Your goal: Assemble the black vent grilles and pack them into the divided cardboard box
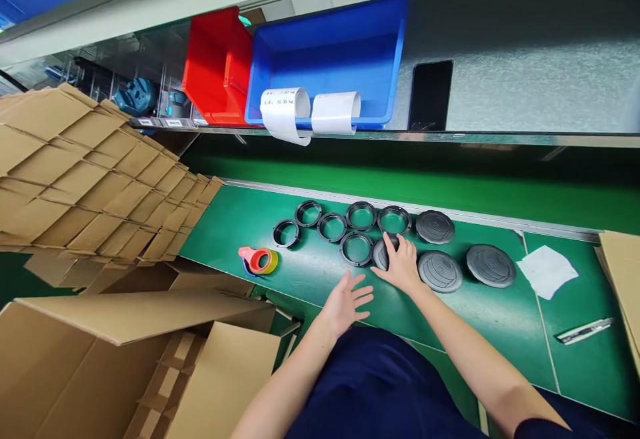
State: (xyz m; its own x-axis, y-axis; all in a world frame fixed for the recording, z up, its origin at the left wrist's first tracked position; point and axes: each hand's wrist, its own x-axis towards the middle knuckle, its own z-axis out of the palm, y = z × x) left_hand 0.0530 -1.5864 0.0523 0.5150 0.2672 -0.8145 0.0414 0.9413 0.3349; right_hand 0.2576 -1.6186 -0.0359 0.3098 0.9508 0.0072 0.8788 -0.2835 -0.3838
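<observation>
My right hand (401,262) has its fingers curled over a black round lid (381,254) at the green bench, covering part of it. Beside it, to the left, my left hand (346,304) is held palm inward with fingers spread and nothing in them. Several black rings stand just beyond my hands, among them a near ring (371,250) against the gripped lid and a far ring (394,209). Three more dark grey lids with curved ridges lie to the right: a back lid (435,227), a front lid (440,271) and a right lid (491,266).
Left on the green bench (310,279) are tape rolls (262,261). Cardboard dividers (100,179) and an open carton (225,372) crowd the left side. White paper (547,271) and a utility knife (584,331) lie right. The shelf holds a red bin (213,72), blue bin (330,59) and phone (431,95).
</observation>
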